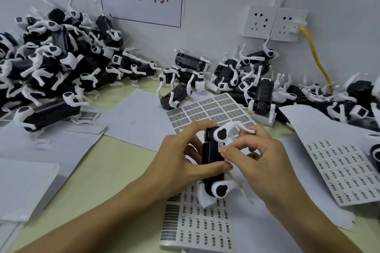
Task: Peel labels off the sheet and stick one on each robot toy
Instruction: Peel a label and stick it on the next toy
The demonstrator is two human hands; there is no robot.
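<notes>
My left hand (185,160) grips a black-and-white robot toy (212,162) held upright above the table, thumb across its black body. My right hand (257,154) pinches a small white label (222,146) against the toy's side with thumb and forefinger, other fingers touching a white leg. Under the hands lies a label sheet (197,224) with rows of small printed labels. A second sheet of larger labels (211,109) lies just behind the toy, and a third sheet (341,168) curls up at the right.
A big heap of robot toys (53,63) fills the left back of the table; smaller heaps sit at centre back (185,72) and right (308,92). Blank backing papers (131,121) cover the left table. Wall sockets (273,23) with a yellow cable (316,57) are on the wall.
</notes>
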